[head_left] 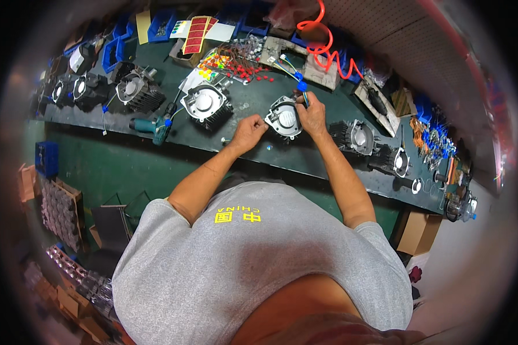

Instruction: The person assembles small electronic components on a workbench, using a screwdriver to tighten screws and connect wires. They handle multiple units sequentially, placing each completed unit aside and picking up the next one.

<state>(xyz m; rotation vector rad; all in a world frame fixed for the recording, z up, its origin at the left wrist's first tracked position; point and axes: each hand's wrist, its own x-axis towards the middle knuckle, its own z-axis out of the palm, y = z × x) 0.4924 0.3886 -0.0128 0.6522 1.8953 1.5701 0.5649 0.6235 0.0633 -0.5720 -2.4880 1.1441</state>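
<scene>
An engine cylinder (284, 119) with a pale flange and a round piston face stands on the dark green bench in front of me. My left hand (250, 133) is closed, its fingertips pinched together at the flange's left corner; what lies between them is too small to make out. On the other side, my right hand (312, 115) has its fingers bent around the cylinder's right edge. A thin wire lead with blue plugs (301, 85) rises just beyond the right hand's fingers. The right fingertips are partly hidden.
Another cylinder (204, 104) stands to the left, beside a teal power drill (153, 127). More cylinders (357, 138) line the right side. A coiled orange air hose (328, 46) hangs at the back. Red-tipped parts (253, 72) and blue bins (162, 26) sit along the far side.
</scene>
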